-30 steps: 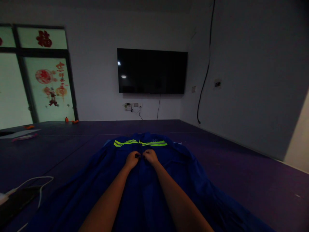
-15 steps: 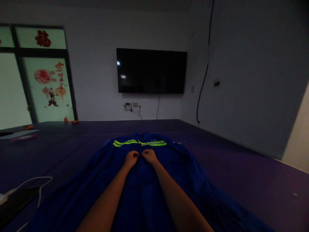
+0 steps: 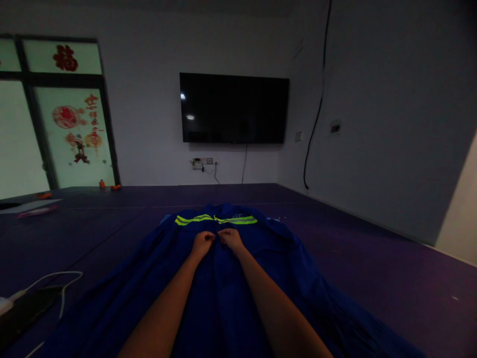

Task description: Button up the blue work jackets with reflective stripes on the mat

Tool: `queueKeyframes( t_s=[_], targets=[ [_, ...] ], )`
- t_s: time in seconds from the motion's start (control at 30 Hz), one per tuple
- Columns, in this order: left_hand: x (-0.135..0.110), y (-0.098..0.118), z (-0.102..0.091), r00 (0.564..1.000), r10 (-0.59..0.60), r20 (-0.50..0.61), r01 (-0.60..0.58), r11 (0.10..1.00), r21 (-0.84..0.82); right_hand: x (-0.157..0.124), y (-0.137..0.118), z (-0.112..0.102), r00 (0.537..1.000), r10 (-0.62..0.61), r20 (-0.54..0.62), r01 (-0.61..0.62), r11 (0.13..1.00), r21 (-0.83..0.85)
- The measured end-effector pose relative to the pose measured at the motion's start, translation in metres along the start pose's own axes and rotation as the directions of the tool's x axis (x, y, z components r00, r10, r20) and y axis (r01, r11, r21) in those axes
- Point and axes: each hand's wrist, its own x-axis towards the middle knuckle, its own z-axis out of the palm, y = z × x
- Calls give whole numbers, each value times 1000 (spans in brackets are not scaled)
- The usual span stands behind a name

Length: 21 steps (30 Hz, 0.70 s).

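Observation:
A blue work jacket (image 3: pixel 219 288) with yellow-green reflective strips (image 3: pixel 238 220) across its chest lies spread out in front of me, collar end away from me. My left hand (image 3: pixel 203 242) is closed in a pinch on the left side of the jacket's front opening, just below the strip. Facing it, my right hand (image 3: pixel 230 239) pinches at the right side of the same opening. A small gap separates the two sets of fingertips. Dim light hides exactly which bit of the front edge each hand grips.
The jacket lies on a dark purple surface (image 3: pixel 372 278). At lower left are a white cable (image 3: pixel 52 273) and a dark flat object (image 3: pixel 33 311). Small orange items (image 3: pixel 115 187) sit near the glass door. A television (image 3: pixel 234 109) hangs on the far wall; a black cable (image 3: pixel 316 119) dangles at right.
Almost nothing differs. My right hand has shifted very slightly up, away from me, while the jacket stays in place.

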Motion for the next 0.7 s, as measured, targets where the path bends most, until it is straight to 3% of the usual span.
queueKeyframes(
  t_s=[0.37,0.53,0.7],
  targets=[
    [2,-3,2,1000,-9,-8,9,1000,21,-5,0,-1,997,-2,71,-5,995,96],
    [2,-4,1,1000,-3,-15,3,1000,26,-8,-4,0,992,-78,95,92,984,-153],
    [2,-4,1,1000,2,-13,-2,1000,9,-11,-10,-1,992,-115,55,128,892,-433]
  ],
)
